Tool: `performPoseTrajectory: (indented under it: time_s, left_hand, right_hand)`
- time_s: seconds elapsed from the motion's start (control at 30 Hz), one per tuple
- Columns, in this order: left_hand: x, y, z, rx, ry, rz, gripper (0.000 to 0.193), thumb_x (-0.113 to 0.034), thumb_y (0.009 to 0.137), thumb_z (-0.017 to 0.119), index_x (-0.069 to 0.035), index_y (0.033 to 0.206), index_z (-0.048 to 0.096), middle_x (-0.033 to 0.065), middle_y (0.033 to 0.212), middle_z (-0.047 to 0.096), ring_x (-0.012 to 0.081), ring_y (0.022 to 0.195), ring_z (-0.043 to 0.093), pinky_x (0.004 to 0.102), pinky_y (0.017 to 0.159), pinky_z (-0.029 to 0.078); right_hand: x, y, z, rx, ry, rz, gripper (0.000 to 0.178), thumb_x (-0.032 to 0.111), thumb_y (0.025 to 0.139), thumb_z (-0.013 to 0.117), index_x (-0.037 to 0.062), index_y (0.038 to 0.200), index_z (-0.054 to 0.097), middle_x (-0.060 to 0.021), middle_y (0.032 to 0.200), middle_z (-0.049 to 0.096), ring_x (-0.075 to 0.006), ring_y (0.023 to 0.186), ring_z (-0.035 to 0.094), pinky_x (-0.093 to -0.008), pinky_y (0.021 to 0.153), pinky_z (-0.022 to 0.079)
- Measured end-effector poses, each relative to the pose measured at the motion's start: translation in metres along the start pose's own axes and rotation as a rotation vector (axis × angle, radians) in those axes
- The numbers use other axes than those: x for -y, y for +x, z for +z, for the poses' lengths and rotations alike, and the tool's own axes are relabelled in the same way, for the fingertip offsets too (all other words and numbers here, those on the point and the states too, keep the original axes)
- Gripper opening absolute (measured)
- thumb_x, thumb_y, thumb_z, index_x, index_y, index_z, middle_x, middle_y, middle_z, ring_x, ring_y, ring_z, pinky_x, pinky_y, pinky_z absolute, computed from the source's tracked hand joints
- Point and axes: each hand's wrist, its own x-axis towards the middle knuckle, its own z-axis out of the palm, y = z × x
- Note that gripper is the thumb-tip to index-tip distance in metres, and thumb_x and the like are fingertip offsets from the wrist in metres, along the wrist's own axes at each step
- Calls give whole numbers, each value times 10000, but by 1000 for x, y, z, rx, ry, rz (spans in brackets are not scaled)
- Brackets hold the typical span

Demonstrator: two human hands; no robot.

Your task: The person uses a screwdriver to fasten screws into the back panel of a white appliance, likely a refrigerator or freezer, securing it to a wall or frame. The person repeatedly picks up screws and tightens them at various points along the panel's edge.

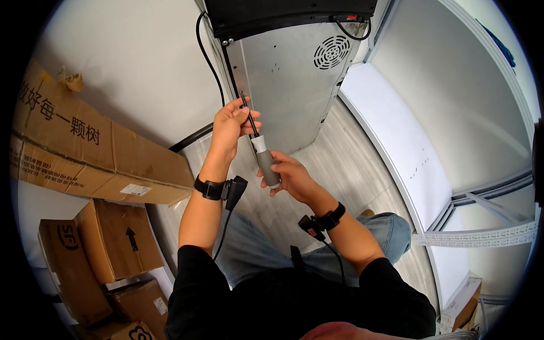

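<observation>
A screwdriver point(262, 152) with a grey handle, a pale collar and a long dark shaft slants up and to the left. My right hand point(296, 179) is wrapped round its handle. Higher up, the fingers of my left hand point(228, 127) pinch the shaft near its tip. Beyond my hands stands a grey metal panel point(286, 90), part of a tall cabinet with a black top section point(289, 16). The screwdriver's tip is over the left edge of this panel; whether it touches the metal I cannot tell.
Cardboard boxes lie to the left, a long one point(93, 144) on top of several others point(127, 238). A black cable point(203, 54) hangs beside the cabinet. A white ledge point(391, 119) and a metal frame point(481, 235) stand at the right. The floor point(351, 153) is pale wood.
</observation>
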Motion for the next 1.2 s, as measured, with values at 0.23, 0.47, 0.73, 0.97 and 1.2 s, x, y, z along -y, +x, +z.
performPoseTrajectory:
  time_s: [0.23,0.47,0.73,0.97,1.2]
  left_hand:
    - [2,-2,4,-31,142,29,364,-88,854,660,19,1176,528,13,688,609,128,617,633,219,520,490]
    - [-3,-3,6,-16,64,-30,315,-51,906,551,12,1210,497,96,828,656,185,671,665,282,597,563]
    - [-3,-4,7,5,69,-31,280,-52,939,443,-8,1211,485,121,885,655,209,715,675,303,630,573]
    - [-1,-6,3,30,85,-37,302,-59,937,435,-18,1235,467,120,875,648,234,735,677,330,656,573]
    - [-3,-13,6,33,35,-35,300,-163,961,441,-26,1225,476,123,870,650,240,735,678,331,657,565]
  right_hand:
    - [-14,8,5,-162,-369,-82,451,171,857,643,56,1252,457,-31,960,586,-138,833,598,-268,569,500]
    - [-5,6,-4,48,-8,-20,376,194,907,541,61,1246,447,-99,1051,602,-204,893,620,-322,676,535]
    - [-9,5,1,-85,-163,-67,390,95,906,528,72,1281,426,-106,1113,586,-233,971,618,-401,771,559]
    - [-17,7,-1,-101,-209,-109,404,86,889,575,89,1264,425,-72,1130,567,-212,965,611,-388,750,563]
    - [-13,-2,2,-122,-228,-81,380,78,884,578,101,1234,433,-65,1132,558,-209,947,614,-385,736,567]
